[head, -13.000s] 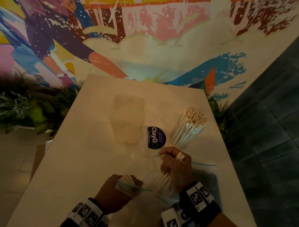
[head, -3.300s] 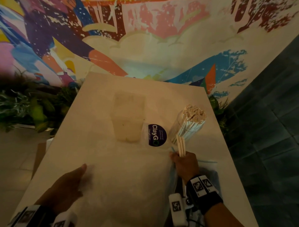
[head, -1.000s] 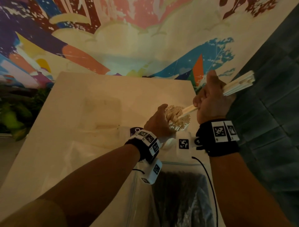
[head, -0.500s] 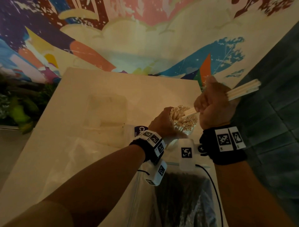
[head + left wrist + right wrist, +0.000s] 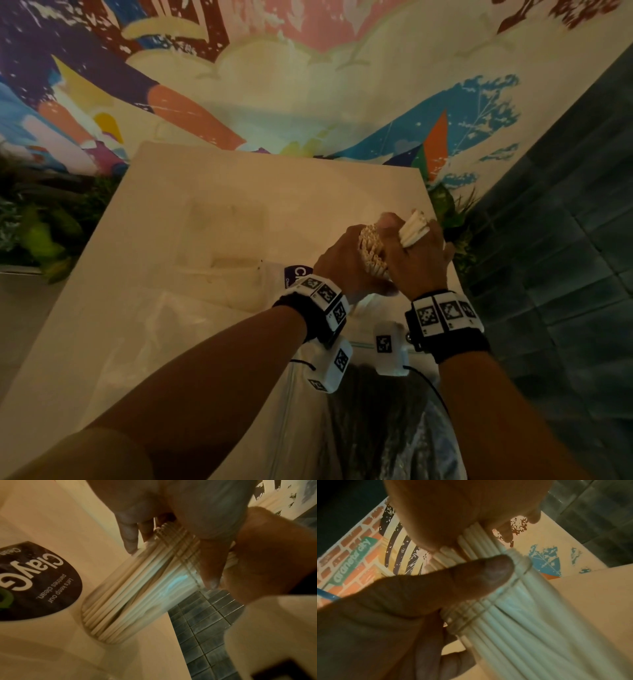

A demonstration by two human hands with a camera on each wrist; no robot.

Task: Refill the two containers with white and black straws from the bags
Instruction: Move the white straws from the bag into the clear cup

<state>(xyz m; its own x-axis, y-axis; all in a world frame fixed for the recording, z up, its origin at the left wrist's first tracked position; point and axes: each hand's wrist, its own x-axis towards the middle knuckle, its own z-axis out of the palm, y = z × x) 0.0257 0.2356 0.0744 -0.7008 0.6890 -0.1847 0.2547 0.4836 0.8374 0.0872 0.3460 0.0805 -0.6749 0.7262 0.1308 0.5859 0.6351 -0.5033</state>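
A clear round jar [image 5: 137, 595] packed with white straws [image 5: 370, 248] stands near the table's right edge. My left hand [image 5: 344, 263] is curled round the jar's mouth, thumb on the rim [image 5: 481, 577]. My right hand [image 5: 412, 262] grips a small bundle of white straws [image 5: 414, 231], held upright with its lower ends among the straws in the jar [image 5: 513, 615]. A square clear container [image 5: 226, 236] stands further left on the table. A zip bag of black straws [image 5: 376, 428] lies under my wrists.
A round dark ClayGo sticker [image 5: 37, 581] sits on the table [image 5: 171, 192] left of the jar. A crumpled clear bag [image 5: 154, 325] lies at the near left. The table's right edge drops to dark tiles [image 5: 565, 274]. Plants [image 5: 34, 233] stand left; a mural wall is behind.
My right hand has swung its straw bundle from sideways to upright and lowered it onto the jar. My left hand stays at the jar's mouth.
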